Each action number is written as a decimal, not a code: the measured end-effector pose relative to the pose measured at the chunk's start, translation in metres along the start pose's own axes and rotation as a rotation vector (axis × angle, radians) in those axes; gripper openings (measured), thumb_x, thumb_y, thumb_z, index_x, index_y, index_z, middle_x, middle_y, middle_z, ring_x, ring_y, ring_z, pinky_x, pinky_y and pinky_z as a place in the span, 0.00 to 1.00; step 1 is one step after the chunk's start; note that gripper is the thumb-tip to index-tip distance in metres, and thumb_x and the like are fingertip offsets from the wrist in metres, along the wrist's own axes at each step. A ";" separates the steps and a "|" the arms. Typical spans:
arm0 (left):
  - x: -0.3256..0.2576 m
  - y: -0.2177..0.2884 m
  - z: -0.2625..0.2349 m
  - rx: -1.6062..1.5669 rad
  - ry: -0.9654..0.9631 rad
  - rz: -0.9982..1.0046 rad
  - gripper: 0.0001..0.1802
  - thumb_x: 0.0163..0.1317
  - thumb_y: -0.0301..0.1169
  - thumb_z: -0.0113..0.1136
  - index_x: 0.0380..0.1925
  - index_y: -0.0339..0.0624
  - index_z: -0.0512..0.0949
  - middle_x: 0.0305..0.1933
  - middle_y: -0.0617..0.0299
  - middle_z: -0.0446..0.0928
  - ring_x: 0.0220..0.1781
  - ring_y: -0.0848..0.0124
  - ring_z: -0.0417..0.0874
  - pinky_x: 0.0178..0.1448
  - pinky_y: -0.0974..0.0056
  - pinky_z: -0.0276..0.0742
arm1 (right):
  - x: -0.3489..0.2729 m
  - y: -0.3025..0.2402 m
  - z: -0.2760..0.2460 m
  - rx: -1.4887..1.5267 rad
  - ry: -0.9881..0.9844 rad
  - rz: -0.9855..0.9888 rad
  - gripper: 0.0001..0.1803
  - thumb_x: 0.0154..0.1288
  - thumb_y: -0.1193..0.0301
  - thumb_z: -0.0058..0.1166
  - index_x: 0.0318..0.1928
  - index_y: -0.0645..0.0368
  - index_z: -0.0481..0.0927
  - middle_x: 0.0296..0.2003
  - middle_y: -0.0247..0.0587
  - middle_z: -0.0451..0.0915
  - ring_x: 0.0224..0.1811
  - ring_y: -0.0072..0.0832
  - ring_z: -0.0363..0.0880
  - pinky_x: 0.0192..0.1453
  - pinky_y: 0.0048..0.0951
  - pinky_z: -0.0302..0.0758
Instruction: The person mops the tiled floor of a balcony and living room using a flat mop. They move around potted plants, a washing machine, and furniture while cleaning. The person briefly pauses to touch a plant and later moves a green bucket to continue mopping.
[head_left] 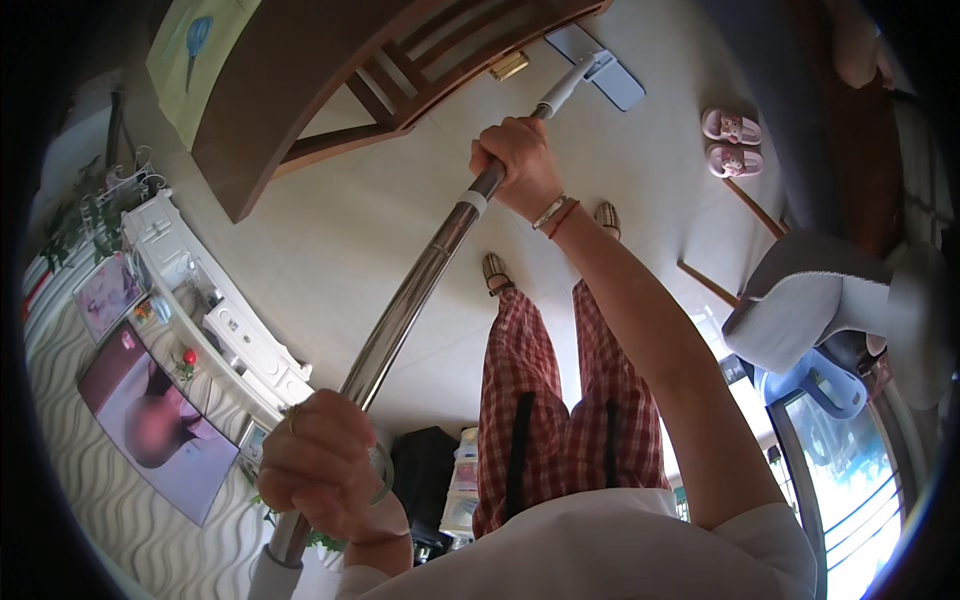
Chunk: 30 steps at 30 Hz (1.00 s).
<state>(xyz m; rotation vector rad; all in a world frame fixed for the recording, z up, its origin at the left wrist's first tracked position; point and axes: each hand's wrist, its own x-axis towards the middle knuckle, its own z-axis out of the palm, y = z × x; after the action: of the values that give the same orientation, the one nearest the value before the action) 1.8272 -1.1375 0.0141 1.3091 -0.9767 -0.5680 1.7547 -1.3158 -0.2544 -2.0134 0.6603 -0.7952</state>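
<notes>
Both my hands grip a flat mop with a shiny metal pole (415,285), which slants from the lower left up to the far floor. My left hand (320,465) is closed around the pole near its upper end, close to my body. Farther down, my right hand (518,165) wraps around the pole, with a bracelet and red cord at its wrist. The flat grey-and-white mop head (618,86) rests on the pale floor beside the brown wooden table (290,85). Part of the head's far side reaches close to the table's lower slats.
A small gold-coloured box (510,66) lies by the table's lower frame. Pink slippers (733,143) sit on the floor at right, near a grey chair (800,290) with wooden legs and a blue plastic stool (822,382). A white cabinet (235,315) lines the left wall.
</notes>
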 end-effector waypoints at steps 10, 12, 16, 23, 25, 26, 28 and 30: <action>-0.078 0.051 -0.071 0.065 0.265 -0.105 0.16 0.76 0.34 0.34 0.24 0.48 0.57 0.16 0.66 0.56 0.19 0.73 0.57 0.32 0.61 0.60 | -0.045 -0.076 0.086 0.101 -0.126 -0.041 0.07 0.41 0.73 0.59 0.18 0.45 0.75 0.15 0.27 0.72 0.24 0.29 0.74 0.40 0.31 0.69; -0.092 0.064 -0.080 0.190 0.439 -0.126 0.17 0.75 0.36 0.39 0.23 0.48 0.58 0.15 0.67 0.57 0.15 0.73 0.56 0.25 0.63 0.59 | -0.058 -0.095 0.103 0.132 -0.166 -0.062 0.07 0.40 0.72 0.60 0.17 0.45 0.74 0.15 0.26 0.71 0.23 0.29 0.73 0.37 0.32 0.69; -0.118 0.097 -0.097 0.234 0.726 -0.168 0.19 0.76 0.35 0.36 0.22 0.48 0.58 0.14 0.67 0.56 0.14 0.74 0.54 0.25 0.64 0.57 | -0.096 -0.145 0.133 0.140 -0.284 -0.026 0.08 0.43 0.69 0.61 0.16 0.43 0.75 0.14 0.24 0.72 0.23 0.27 0.74 0.37 0.32 0.69; -0.119 0.148 -0.089 0.170 0.383 -0.251 0.21 0.77 0.35 0.33 0.20 0.47 0.58 0.15 0.65 0.56 0.18 0.73 0.54 0.30 0.62 0.58 | -0.140 -0.188 0.125 0.230 -0.509 -0.006 0.06 0.45 0.69 0.62 0.19 0.44 0.77 0.16 0.26 0.73 0.23 0.30 0.76 0.37 0.33 0.70; -0.118 0.150 -0.077 0.140 0.311 -0.171 0.20 0.78 0.36 0.32 0.22 0.46 0.59 0.19 0.64 0.58 0.22 0.72 0.57 0.34 0.60 0.59 | -0.129 -0.182 0.101 0.250 -0.552 -0.032 0.06 0.45 0.69 0.62 0.20 0.44 0.77 0.16 0.26 0.73 0.24 0.29 0.76 0.38 0.32 0.70; -0.122 0.152 -0.073 0.145 0.321 -0.089 0.20 0.78 0.36 0.32 0.22 0.46 0.59 0.20 0.63 0.59 0.23 0.72 0.58 0.36 0.60 0.59 | -0.123 -0.179 0.089 0.258 -0.570 -0.043 0.06 0.45 0.69 0.63 0.21 0.44 0.77 0.16 0.26 0.73 0.24 0.29 0.76 0.39 0.32 0.70; -0.107 0.144 -0.047 0.097 0.320 0.016 0.18 0.75 0.38 0.37 0.22 0.47 0.60 0.20 0.64 0.61 0.22 0.73 0.59 0.34 0.61 0.63 | -0.112 -0.169 0.058 0.227 -0.541 -0.058 0.06 0.46 0.69 0.62 0.22 0.44 0.77 0.17 0.25 0.75 0.25 0.28 0.76 0.41 0.31 0.69; -0.072 0.135 -0.008 0.012 0.289 0.075 0.16 0.69 0.39 0.48 0.22 0.49 0.62 0.16 0.67 0.62 0.17 0.74 0.60 0.27 0.65 0.69 | -0.097 -0.151 0.026 0.155 -0.486 -0.073 0.06 0.46 0.70 0.61 0.22 0.44 0.77 0.18 0.24 0.75 0.25 0.27 0.76 0.41 0.31 0.69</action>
<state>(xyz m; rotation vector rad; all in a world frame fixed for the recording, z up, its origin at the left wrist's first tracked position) 1.7750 -1.0456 0.1244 1.3171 -0.7869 -0.3051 1.7337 -1.1600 -0.1650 -1.9905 0.2380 -0.3578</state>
